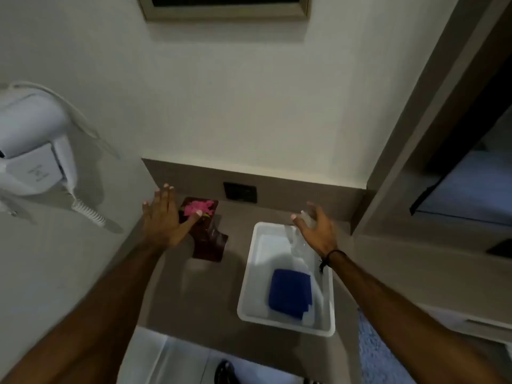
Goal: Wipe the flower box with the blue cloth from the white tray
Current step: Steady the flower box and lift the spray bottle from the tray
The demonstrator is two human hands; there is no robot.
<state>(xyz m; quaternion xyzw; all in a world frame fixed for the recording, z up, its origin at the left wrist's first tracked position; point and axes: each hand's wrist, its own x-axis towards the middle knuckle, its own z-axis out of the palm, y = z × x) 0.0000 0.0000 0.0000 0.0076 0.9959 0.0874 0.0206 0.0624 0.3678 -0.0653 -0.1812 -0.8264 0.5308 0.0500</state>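
Note:
A dark maroon flower box (209,241) with pink flowers on top stands on the brown counter, left of centre near the back wall. My left hand (163,217) hovers open just left of it, thumb reaching over the flowers. A folded blue cloth (290,292) lies in the near end of the white tray (249,273) on the right. My right hand (315,231) is open over the tray's far end, above a clear bottle (297,239) lying there; it holds nothing.
A white wall-mounted hair dryer (36,156) with coiled cord hangs on the left wall. A dark socket plate (240,192) sits in the backsplash. A brown cabinet frame (415,134) rises at right. Below the counter edge, pale floor tiles and a dark shoe show.

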